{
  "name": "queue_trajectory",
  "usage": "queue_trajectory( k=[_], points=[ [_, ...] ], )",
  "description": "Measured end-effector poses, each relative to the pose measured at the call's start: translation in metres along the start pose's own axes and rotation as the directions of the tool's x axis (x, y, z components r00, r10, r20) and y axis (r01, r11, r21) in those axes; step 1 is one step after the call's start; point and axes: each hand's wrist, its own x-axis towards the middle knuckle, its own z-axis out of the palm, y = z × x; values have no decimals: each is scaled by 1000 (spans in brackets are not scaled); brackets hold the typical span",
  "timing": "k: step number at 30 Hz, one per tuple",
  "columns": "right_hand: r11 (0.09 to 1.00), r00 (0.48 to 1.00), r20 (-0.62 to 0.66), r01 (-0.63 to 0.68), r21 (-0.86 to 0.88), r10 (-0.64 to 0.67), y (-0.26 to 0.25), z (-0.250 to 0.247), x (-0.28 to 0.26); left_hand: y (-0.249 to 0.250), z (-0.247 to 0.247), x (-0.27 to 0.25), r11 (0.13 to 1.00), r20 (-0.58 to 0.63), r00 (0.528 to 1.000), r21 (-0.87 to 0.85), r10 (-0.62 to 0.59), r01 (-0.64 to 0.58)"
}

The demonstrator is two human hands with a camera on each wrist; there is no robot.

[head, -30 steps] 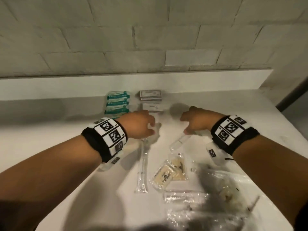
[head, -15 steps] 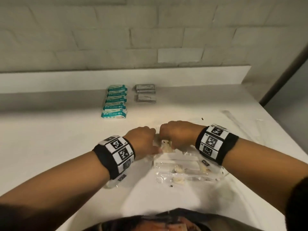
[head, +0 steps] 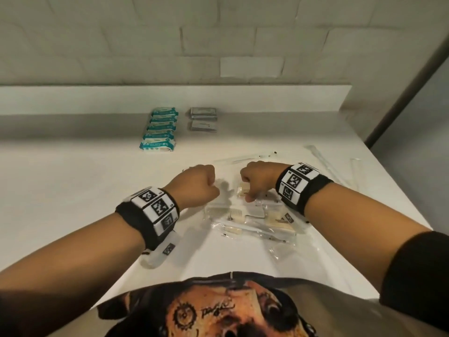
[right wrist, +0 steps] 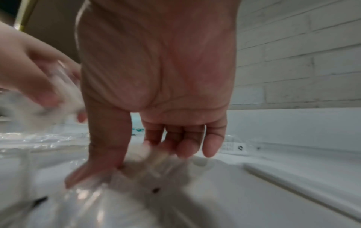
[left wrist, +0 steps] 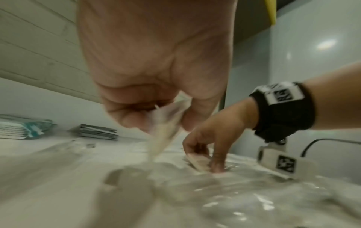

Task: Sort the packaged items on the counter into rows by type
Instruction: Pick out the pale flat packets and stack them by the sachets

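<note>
Pinching a clear packet [left wrist: 166,123], the left hand [head: 199,184] lifts it off the worktop [head: 73,181]; the right hand [head: 258,181] pinches a cream sachet [head: 243,190] in the pile [head: 255,222]. Teal packs [head: 160,128] and grey sachets [head: 203,119] sit in rows near the wall.

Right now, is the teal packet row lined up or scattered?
Lined up. The teal packets overlap in one straight column running toward the back wall, beside the grey sachets. The clear-wrapped pile under both hands is unsorted.
</note>
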Motion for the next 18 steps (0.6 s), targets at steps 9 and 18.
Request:
queue_trajectory(
  k=[9, 18],
  points=[
    [979, 1000, -14, 23, 203, -21, 28, -11, -58, 19, 36, -18, 996, 189, 981, 67, 42, -55],
    [997, 998, -58, 36, 74, -32, 33, 44, -98, 47, 50, -10, 939, 32, 961, 221, -276, 262]
  ],
)
